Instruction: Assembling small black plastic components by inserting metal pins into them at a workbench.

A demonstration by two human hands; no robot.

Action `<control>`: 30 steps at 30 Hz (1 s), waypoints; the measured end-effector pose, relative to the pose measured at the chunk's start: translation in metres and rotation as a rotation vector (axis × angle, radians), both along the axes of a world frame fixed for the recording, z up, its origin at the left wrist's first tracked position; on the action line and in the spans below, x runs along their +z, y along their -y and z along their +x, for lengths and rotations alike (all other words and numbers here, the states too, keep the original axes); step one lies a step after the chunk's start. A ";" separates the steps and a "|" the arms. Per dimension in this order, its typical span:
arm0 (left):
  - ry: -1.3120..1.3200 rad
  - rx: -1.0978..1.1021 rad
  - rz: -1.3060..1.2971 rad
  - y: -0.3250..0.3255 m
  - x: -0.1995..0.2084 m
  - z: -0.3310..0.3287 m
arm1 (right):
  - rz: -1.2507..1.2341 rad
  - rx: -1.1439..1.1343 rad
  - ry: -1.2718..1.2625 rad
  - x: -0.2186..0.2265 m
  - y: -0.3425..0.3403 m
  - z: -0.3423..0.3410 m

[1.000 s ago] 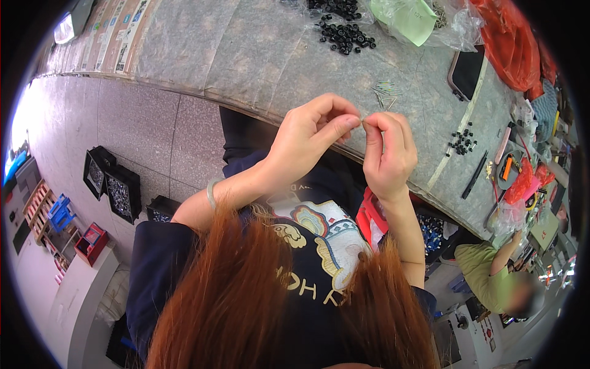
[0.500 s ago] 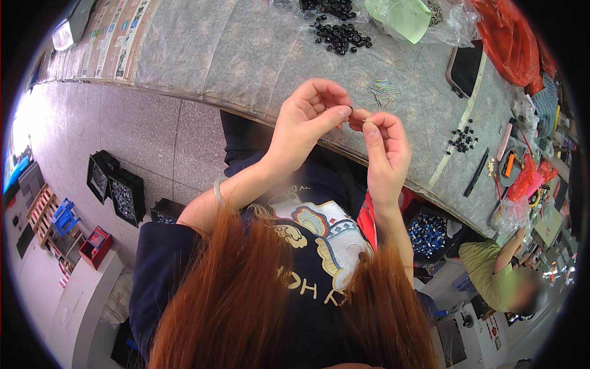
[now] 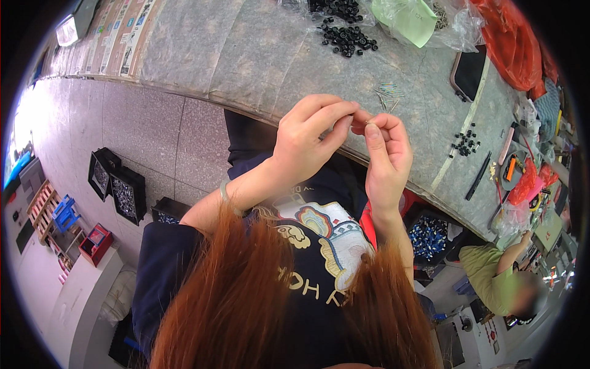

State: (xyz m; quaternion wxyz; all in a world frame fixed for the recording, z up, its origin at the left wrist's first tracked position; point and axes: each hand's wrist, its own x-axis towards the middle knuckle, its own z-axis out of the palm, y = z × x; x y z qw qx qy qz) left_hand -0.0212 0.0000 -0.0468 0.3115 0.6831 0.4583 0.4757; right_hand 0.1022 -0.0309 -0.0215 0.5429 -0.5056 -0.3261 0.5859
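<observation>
My left hand (image 3: pixel 310 132) is closed in a pinch at the table's edge, its back turned up. Whatever its fingertips hold is hidden now. Close beside it, my right hand (image 3: pixel 388 144) pinches a small thin piece between thumb and forefinger; only a bit of it shows. The fingertips of both hands nearly meet. Just beyond them lies a small group of thin metal pins (image 3: pixel 389 92) on the grey tabletop (image 3: pixel 246 55). Farther back is a heap of small black caps (image 3: pixel 348 40), and to the right a smaller cluster of black-capped pieces (image 3: pixel 465 144).
A phone (image 3: pixel 468 74), a black pen-like tool (image 3: pixel 478 176) and a red plastic bag (image 3: pixel 513 46) lie to the right. Below the table edge stands a bin of blue and white pieces (image 3: pixel 428 237). Black crates (image 3: pixel 127 194) sit on the floor at left. Another person (image 3: pixel 491 270) works at lower right.
My left hand has rolled over, its fingers closing down over the fingertips, and a small black ring seen there before is now covered. My right hand keeps its pinch, nearly still.
</observation>
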 end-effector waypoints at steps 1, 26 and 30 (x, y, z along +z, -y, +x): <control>0.035 -0.007 -0.072 0.000 0.004 0.000 | 0.015 -0.012 0.067 0.001 0.000 -0.001; 1.120 -0.423 -1.268 -0.002 0.015 -0.017 | 0.590 0.129 1.074 0.008 -0.018 0.013; 0.987 -0.378 -1.183 0.002 0.017 -0.016 | 0.600 0.162 1.101 0.008 -0.017 0.014</control>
